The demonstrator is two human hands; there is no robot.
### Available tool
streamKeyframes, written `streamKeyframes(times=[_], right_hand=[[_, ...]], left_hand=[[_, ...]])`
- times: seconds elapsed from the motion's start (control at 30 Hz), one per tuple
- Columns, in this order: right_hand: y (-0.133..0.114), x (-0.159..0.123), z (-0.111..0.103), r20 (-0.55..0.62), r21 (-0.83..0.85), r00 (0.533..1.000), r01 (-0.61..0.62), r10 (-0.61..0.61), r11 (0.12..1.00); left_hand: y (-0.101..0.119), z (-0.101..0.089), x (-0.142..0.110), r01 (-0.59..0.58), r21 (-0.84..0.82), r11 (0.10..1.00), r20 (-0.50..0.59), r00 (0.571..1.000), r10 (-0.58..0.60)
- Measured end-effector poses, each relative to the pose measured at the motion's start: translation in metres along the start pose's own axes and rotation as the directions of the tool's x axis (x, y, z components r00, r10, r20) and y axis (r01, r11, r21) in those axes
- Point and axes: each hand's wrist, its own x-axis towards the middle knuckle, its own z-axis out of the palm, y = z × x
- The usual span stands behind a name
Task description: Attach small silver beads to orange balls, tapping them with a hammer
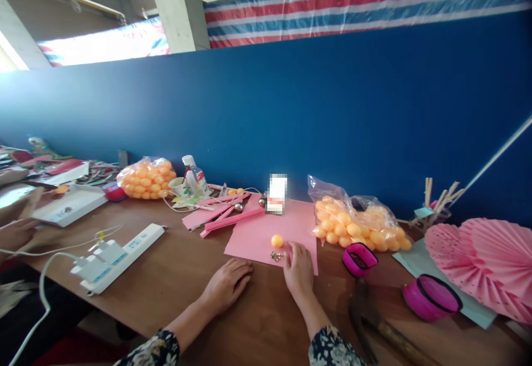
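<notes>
My left hand lies on the brown table just off the near edge of a pink paper sheet, its fingers stretched out and holding nothing. On the right part of that sheet rests my right hand, fingers apart, with nothing visible in it. Close to its fingertips sits a single orange ball. A small heap of shiny metal pieces lies right beside my right thumb; they are too small to name.
Bags of orange balls stand along the blue partition. Magenta bands, a hammer and pink pleated paper fans lie at right. A power strip is at left, near another person's hand.
</notes>
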Motion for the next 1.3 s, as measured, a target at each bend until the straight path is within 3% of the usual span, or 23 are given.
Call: streamKeyframes(times=[0.63,1.3], right_hand=[[0.000,-0.006,0.005,-0.068,-0.176,0.996,0.041,-0.054,0.983],[0.006,-0.004,0.007,-0.042,-0.129,0.998,0.046,-0.052,0.991]], left_hand=[[-0.001,0.002,-0.009,-0.016,-0.046,0.999,-0.061,0.998,0.013],[-0.002,0.003,-0.012,-0.001,-0.064,0.998,-0.036,0.999,-0.001]])
